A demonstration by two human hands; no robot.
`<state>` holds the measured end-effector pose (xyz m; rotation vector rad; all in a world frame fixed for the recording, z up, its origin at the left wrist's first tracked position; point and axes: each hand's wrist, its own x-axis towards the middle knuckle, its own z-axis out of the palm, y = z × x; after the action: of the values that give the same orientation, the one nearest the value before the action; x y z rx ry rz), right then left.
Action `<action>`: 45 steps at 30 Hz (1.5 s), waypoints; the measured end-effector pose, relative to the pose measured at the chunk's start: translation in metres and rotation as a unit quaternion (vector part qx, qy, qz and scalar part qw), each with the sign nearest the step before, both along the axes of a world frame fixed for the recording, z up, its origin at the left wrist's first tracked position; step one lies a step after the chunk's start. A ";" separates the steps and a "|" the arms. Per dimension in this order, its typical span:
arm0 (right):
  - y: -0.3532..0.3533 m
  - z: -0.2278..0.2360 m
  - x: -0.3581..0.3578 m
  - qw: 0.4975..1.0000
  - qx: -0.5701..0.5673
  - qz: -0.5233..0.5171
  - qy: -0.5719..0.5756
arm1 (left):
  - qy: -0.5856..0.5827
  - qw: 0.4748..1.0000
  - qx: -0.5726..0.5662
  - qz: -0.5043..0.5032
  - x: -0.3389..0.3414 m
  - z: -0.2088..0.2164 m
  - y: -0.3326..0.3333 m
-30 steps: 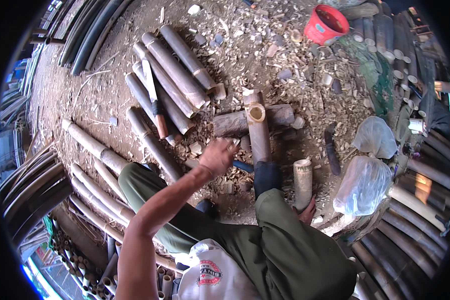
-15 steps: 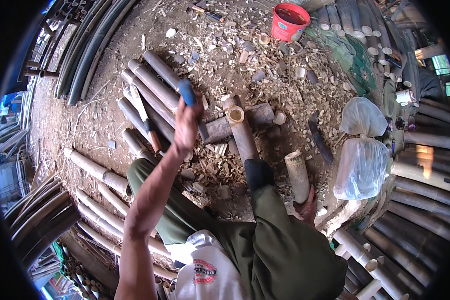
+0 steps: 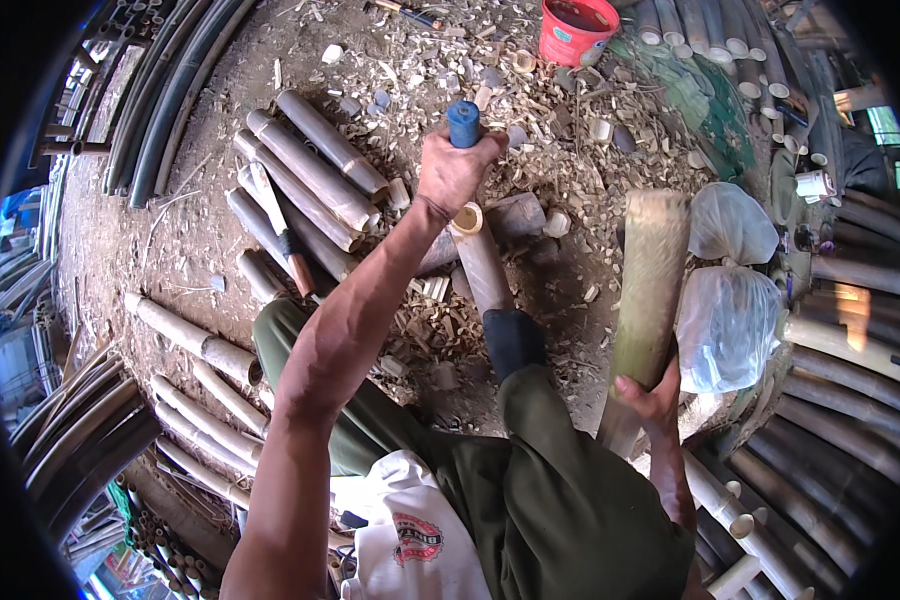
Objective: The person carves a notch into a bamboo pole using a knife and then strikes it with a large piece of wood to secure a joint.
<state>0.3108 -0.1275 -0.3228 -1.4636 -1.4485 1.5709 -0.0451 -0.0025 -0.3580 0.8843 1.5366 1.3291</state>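
My left hand (image 3: 453, 170) is closed round a tool with a blue cylindrical handle (image 3: 463, 124); its working end is hidden. Just under that wrist, a brown bamboo piece with a pale open end (image 3: 466, 219) runs toward the dark cuff of my trouser leg (image 3: 515, 342). A short log (image 3: 517, 216) lies crosswise behind it. On the right, my right hand (image 3: 655, 395) grips the lower part of a thick greenish bamboo tube (image 3: 646, 295), which stands nearly upright with its rough end up.
Several cut bamboo lengths (image 3: 315, 180) and a knife (image 3: 273, 208) lie on the left. Wood chips (image 3: 560, 130) litter the ground. A red bucket (image 3: 576, 40) stands at the back. Plastic bags (image 3: 727, 325) and stacked bamboo (image 3: 840, 400) are on the right.
My left hand has moved right with the blue-handled tool, now over the brown bamboo piece. My right hand has raised the bamboo tube, which looks larger and closer.
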 end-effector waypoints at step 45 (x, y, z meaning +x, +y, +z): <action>0.093 0.097 -0.123 0.964 0.249 0.052 0.070 | 0.022 0.999 0.024 -0.010 0.008 -0.011 -0.001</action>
<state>0.1875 -0.0340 -0.2259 -0.9781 -1.7001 1.2137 -0.0375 -0.0033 -0.3687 0.9628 1.5304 1.3445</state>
